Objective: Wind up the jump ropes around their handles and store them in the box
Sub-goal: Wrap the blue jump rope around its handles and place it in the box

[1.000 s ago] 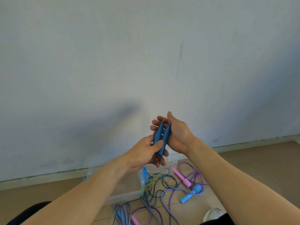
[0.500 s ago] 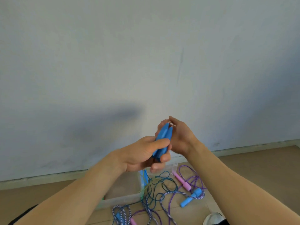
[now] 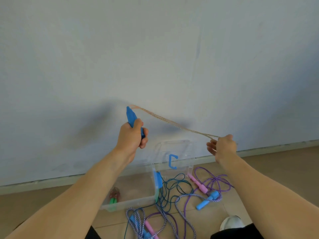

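Note:
My left hand (image 3: pixel 132 138) grips a pair of blue handles (image 3: pixel 132 118), held together and pointing up. A doubled pale rope (image 3: pixel 172 124) runs taut from the handle tips down to the right. My right hand (image 3: pixel 222 146) pinches the rope's far end, apart from the left hand. Below, a clear plastic box (image 3: pixel 136 200) sits on the floor with one wound rope with green handles (image 3: pixel 114 197) inside. Its clear lid (image 3: pixel 172 156) leans against the wall behind it.
Several loose ropes lie tangled on the floor right of the box: a dark teal one (image 3: pixel 174 188), a purple one with pink handles (image 3: pixel 198 184), a striped one with light blue handles (image 3: pixel 207 200). A white shoe (image 3: pixel 231 222) is at bottom right.
My hands were together around the blue handles. Now the right hand has pulled away to the right, stretching the rope taut, while the left hand keeps both handles.

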A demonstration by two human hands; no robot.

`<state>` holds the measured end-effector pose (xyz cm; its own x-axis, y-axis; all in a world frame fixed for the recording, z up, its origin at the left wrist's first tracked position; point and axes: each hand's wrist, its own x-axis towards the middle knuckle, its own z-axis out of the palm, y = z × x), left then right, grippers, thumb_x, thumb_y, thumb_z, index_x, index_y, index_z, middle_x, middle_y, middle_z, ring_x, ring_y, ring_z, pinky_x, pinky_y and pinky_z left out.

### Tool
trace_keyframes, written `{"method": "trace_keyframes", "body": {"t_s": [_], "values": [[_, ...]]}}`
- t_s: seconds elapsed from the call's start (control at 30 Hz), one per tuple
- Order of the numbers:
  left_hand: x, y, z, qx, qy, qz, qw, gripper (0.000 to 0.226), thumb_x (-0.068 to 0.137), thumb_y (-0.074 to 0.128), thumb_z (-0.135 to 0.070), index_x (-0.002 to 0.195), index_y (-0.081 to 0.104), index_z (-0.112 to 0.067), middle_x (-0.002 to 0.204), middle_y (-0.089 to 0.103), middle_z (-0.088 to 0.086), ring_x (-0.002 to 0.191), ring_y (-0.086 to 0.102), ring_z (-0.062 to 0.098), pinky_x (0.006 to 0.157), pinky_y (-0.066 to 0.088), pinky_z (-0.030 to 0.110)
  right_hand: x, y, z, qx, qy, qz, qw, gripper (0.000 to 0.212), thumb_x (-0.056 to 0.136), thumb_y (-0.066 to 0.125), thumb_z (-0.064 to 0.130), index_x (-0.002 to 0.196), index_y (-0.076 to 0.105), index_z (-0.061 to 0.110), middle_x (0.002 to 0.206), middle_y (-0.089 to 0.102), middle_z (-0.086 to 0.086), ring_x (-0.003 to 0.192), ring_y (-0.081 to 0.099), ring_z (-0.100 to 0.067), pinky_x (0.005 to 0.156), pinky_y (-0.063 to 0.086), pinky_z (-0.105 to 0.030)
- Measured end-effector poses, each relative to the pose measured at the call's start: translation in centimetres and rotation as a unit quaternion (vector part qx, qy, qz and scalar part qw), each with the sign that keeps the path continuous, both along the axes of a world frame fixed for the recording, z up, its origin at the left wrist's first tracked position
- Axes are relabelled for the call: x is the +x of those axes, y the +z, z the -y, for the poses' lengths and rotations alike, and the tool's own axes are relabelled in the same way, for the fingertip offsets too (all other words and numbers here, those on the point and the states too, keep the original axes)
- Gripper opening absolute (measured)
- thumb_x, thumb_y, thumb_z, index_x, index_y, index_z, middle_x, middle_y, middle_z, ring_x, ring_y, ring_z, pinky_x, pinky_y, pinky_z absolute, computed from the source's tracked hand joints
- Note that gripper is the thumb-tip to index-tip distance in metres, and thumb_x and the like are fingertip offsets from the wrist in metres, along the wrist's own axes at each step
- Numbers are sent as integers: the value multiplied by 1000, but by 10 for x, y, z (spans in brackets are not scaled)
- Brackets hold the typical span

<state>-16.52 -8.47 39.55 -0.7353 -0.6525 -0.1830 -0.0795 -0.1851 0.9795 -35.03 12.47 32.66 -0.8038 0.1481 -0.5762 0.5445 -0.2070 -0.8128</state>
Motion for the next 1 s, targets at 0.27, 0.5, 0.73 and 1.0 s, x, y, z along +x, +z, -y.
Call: {"method": "trace_keyframes", "body": {"t_s": [0.27, 0.5, 0.73, 1.0], "values": [[6, -2, -9, 10, -313, 207, 927, 22, 102, 46, -28, 109, 53, -8, 58, 50, 2, 41, 33, 14, 41, 26, 23, 34, 18, 31, 346, 507, 17, 789, 60, 99, 44, 48, 114, 60, -8, 87, 75, -14, 63, 71, -29, 69, 62, -39], [11, 11, -7, 93, -456, 138, 874, 24, 103, 44, -34, 107, 50, -11, 63, 43, 2, 44, 35, 14, 43, 29, 24, 64, 61, 60, -9, 461, -283, 841, 34, 104, 39, 24, 109, 68, 6, 104, 72, -7, 99, 67, -20, 90, 50, -31], [12, 21, -2, 208, -385, -47, 898, 19, 100, 45, -31, 103, 52, -14, 63, 42, -2, 45, 39, 11, 45, 33, 23, 77, 74, 64, -190, 430, -207, 858, 24, 100, 53, 20, 110, 70, 7, 70, 51, -2, 56, 39, -14, 57, 36, -28], [7, 7, -29, 44, -312, -19, 949, 12, 102, 47, -23, 100, 46, -11, 65, 46, 3, 49, 35, 17, 48, 28, 27, 92, 65, 71, 138, 426, -352, 822, 25, 101, 50, 21, 91, 72, 13, 53, 57, 11, 46, 47, -5, 52, 43, -21]]}}
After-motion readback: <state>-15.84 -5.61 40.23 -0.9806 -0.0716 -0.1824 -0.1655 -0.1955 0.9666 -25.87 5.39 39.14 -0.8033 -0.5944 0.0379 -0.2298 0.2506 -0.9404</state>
